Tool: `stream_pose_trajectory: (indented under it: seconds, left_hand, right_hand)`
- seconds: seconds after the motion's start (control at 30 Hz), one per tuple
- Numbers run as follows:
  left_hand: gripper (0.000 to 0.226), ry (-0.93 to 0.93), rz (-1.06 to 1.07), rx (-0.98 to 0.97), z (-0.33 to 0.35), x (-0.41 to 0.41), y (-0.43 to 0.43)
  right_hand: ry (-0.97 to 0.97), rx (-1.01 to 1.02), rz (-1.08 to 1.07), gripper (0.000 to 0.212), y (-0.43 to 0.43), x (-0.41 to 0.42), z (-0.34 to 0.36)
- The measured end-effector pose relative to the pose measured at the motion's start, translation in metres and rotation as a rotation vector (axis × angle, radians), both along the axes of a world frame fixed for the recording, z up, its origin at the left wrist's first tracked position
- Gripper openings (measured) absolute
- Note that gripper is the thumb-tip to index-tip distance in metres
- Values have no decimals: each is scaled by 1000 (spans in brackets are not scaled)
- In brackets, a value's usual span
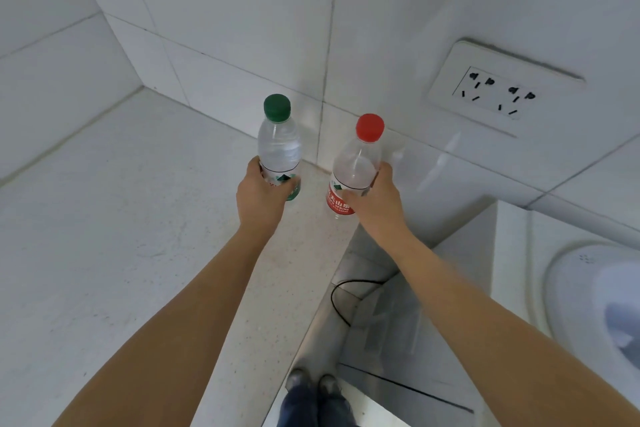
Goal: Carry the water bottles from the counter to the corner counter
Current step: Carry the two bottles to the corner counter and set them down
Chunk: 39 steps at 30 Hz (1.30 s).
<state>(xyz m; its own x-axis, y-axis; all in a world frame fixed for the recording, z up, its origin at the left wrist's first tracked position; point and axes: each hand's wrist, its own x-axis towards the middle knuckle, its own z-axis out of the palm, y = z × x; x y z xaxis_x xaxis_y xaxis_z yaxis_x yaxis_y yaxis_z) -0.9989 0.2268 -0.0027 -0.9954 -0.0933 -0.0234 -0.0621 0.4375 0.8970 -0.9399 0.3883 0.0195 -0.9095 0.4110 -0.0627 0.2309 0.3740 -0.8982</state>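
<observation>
My left hand (pixel 260 194) grips a clear water bottle with a green cap (pixel 279 142) around its labelled lower half. It stands upright over the white corner counter (pixel 121 218), near the wall corner. My right hand (pixel 375 199) grips a clear water bottle with a red cap and red label (pixel 356 163), tilted slightly. That bottle is at the counter's right edge; I cannot tell whether either bottle base touches the counter.
White tiled walls meet just behind the bottles. A double wall socket (pixel 498 94) sits on the right wall. Right of the counter edge is a drop to the floor with a black cable (pixel 337 302), my shoes (pixel 311 385), and a white appliance (pixel 595 302).
</observation>
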Motion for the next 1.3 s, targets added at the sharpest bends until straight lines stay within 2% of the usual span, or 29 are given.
stream_pose_trajectory:
  seconds: [0.33,0.67,0.83,0.97,1.1,1.13,1.2,1.3]
  left_hand:
    - [64,-10,-61,-2,-2,-26,18]
    - [69,9,-104,-117,0,-29,19]
    - [71,-1,-173,-294,5,-28,10]
    - [71,-100,-228,-550,6,-18,-10]
    - [58,-155,-263,-785,18,1,-30]
    - [55,-135,-279,-870,22,8,-34]
    - [51,-60,-303,-1003,31,21,-39]
    - [51,25,-278,-1003,45,40,-46]
  right_hand:
    - [33,8,-10,62,7,-16,-10]
    - [14,46,58,65,11,-18,-9]
    - [-84,184,118,62,17,-12,4]
    - [-329,338,170,29,26,2,12]
    - [-464,513,323,25,27,20,23]
    - [-465,570,367,20,26,25,25]
    - [-403,690,426,29,22,33,29]
    - [-228,827,512,37,16,43,39]
